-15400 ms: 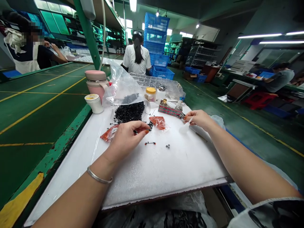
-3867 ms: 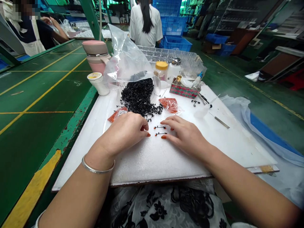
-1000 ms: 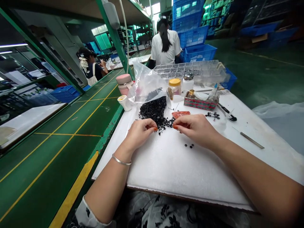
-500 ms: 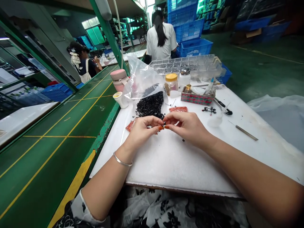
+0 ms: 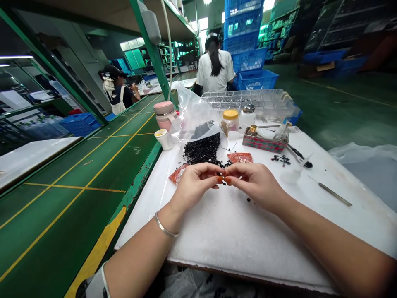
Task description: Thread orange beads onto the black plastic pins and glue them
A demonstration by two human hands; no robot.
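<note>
My left hand (image 5: 198,182) and my right hand (image 5: 252,181) meet fingertip to fingertip above the white tabletop (image 5: 235,240). Both are closed in a pinch, with a small black part (image 5: 223,175) between them, mostly covered by the fingers. Just beyond my hands lies a heap of small black stemmed parts (image 5: 201,150), spilling from a clear plastic bag (image 5: 195,109). Bags of small orange-red pieces lie on either side, one orange bag (image 5: 177,174) by my left hand and another orange bag (image 5: 240,158) behind my right. A tiny black ring (image 5: 248,200) rests below my right hand.
A green conveyor belt (image 5: 102,165) runs along the left. Behind the heap stand a pink container (image 5: 164,116), a yellow-lidded jar (image 5: 230,120), a patterned box (image 5: 265,142) and a clear compartment tray (image 5: 248,99). A thin pointed tool (image 5: 335,194) lies right. Two people sit further back.
The camera view has tilted, so the scene sits lower and slightly to the right. My hands stay pinched together at the same place over the table.
</note>
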